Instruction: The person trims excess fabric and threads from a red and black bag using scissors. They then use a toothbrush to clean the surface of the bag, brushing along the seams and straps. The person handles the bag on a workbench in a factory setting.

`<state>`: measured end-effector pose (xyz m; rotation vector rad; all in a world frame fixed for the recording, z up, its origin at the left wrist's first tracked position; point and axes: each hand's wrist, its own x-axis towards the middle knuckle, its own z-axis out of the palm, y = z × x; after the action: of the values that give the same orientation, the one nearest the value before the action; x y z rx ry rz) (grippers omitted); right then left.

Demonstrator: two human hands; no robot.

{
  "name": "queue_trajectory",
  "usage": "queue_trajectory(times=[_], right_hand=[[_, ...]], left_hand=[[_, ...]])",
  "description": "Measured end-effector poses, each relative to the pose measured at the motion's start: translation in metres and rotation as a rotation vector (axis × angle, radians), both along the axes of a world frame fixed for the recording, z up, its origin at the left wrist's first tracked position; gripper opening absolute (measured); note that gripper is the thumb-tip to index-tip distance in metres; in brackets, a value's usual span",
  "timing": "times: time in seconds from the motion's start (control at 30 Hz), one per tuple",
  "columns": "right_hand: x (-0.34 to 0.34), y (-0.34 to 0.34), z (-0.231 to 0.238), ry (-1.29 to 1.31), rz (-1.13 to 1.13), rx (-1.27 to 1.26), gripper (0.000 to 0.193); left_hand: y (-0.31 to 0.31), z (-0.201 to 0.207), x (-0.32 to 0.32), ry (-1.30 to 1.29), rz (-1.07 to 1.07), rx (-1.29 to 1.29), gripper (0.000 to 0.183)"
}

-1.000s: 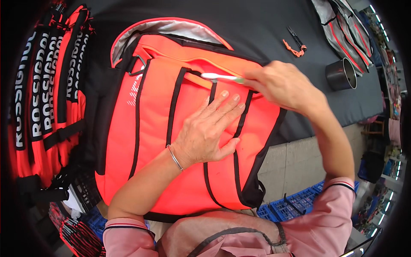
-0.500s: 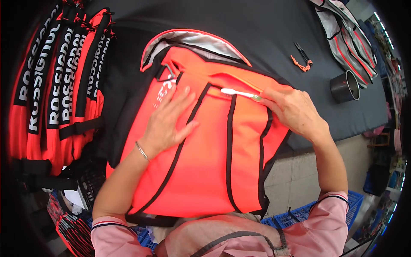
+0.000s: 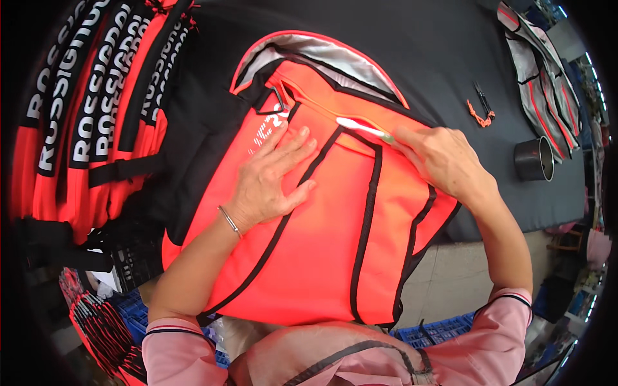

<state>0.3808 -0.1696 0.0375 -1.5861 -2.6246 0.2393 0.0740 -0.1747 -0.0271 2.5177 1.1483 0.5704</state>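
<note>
A bright orange-red bag [image 3: 322, 257] with black piping lies on the dark table, its top flap [image 3: 335, 51] folded back to bare a silvery lining. My left hand [image 3: 273, 174] rests flat on the bag's left part, fingers spread, below a metal buckle [image 3: 270, 101] and some white print. Between the fingers and thumb of my right hand [image 3: 441, 161] is a white toothbrush [image 3: 360, 126] with a green part near my fingertips. Its blurred head lies against the orange fabric just above the black-edged panel. Whether the bristles touch the fabric, I cannot tell.
Several red-and-black bags [image 3: 96, 128] stand packed together at the left. At the right lie small snips [image 3: 483, 96] with an orange cord [image 3: 479, 117], a dark metal cup [image 3: 531, 161] and grey red-edged bag pieces [image 3: 541, 90]. Blue crates [image 3: 438, 331] sit below the table edge.
The whole view has shifted, so the bag and table things appear farther right. The toothbrush has moved up, from the panel's top opening to the fabric above its black edge. My left hand stays flat.
</note>
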Motion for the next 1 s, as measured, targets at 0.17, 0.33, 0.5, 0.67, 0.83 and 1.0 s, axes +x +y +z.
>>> queue_trajectory(times=[0.17, 0.33, 0.5, 0.67, 0.83, 1.0], right_hand=[[-0.004, -0.002, -0.002, 0.000, -0.005, 0.041, 0.019], [-0.005, -0.012, 0.001, -0.038, 0.003, 0.078, 0.016], [-0.013, 0.004, -0.001, 0.002, -0.025, 0.135, 0.016], [-0.039, 0.010, 0.008, -0.048, 0.017, 0.209, 0.011], [-0.060, 0.035, -0.018, -0.028, 0.052, 0.242, 0.006], [-0.066, 0.027, -0.010, -0.065, 0.084, 0.293, 0.004]], left_hand=[[0.004, 0.001, 0.001, -0.019, -0.015, -0.011, 0.058], [0.005, 0.003, 0.002, -0.019, -0.003, -0.007, 0.057], [0.004, 0.002, -0.001, -0.015, -0.002, -0.002, 0.056], [0.004, 0.004, 0.000, -0.048, -0.004, -0.031, 0.061], [0.007, 0.006, 0.007, -0.019, -0.013, -0.031, 0.060], [-0.004, -0.012, -0.008, -0.140, 0.025, 0.001, 0.065]])
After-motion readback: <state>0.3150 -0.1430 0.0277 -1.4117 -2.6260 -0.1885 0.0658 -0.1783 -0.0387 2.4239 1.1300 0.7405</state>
